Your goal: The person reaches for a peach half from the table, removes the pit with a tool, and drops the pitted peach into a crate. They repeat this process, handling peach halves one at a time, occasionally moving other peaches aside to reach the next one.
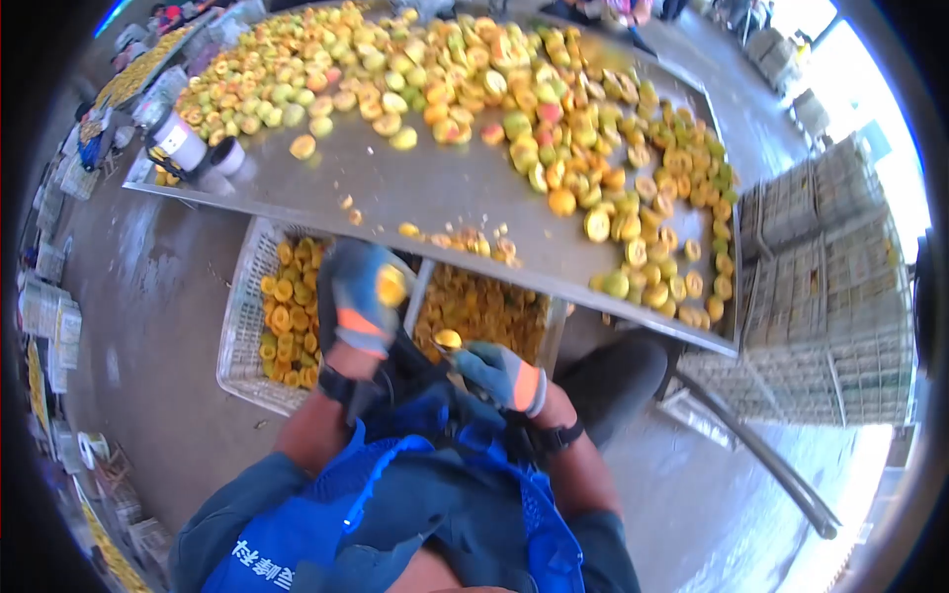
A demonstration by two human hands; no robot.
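My left hand (362,295), in a blue-grey glove with an orange band, is smeared by motion and closed around a yellow peach half (391,286). It is over the inner edge of the white plastic crate (240,331) of peach halves (282,318). In a matching glove, my right hand (502,378) closes on a small metal pitting tool (447,352), mostly hidden by the fingers. A round yellow piece of peach (448,338) shows at the tool's tip. This hand is in front of a bin (419,295) of brownish peach scraps (484,311) under the table edge.
A metal table (395,188) carries a wide heap of halved peaches (554,109), with scraps near its front edge. A jar (178,143) and a cup (227,156) stand at left. Stacked crates (825,267) rise at right, beside a metal bar (756,450). People work farther back.
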